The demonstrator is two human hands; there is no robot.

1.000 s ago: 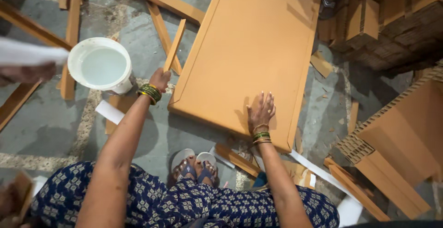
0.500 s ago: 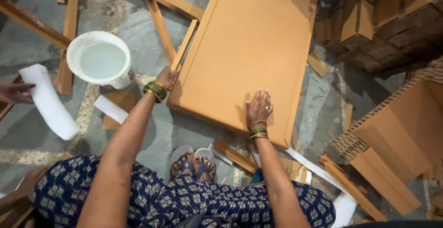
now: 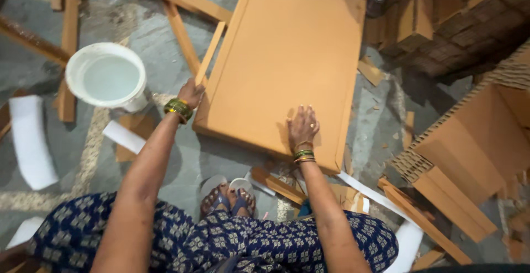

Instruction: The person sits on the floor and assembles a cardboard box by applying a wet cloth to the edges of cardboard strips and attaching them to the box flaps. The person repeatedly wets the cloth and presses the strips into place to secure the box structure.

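Two hands worked on a large cardboard panel (image 3: 287, 63) that lay flat on the concrete floor (image 3: 110, 157), filling the upper centre of the frame.

At the far left of the frame, a white foam sheet (image 3: 30, 140) lay on the floor. Right of it, in the upper left, stood a white bucket (image 3: 106, 77) holding a pale liquid, close to the left arm, apparently placed within easy reach. Loose wooden strips (image 3: 69, 41) lay scattered around it.

The left hand (image 3: 190, 93), with green and gold bangles at the wrist, was closed around the lower end of a thin cardboard strip (image 3: 210, 52). The strip ran along the left edge of the panel, touching or just beside it; the grip appeared to keep it aligned with that edge. The fingers were curled and largely hidden behind the strip.

The right hand (image 3: 302, 126) rested palm down on the lower part of the panel, near its bottom edge, fingers spread and extended. The flat contact appeared to steady the panel against shifting. It held nothing.

Below the panel, at lower centre, sandalled feet (image 3: 229, 198) showed between patterned blue trousers (image 3: 243, 245).

At the right of the frame, stacked cardboard boxes (image 3: 475, 146) and further offcuts lay well apart from both hands.
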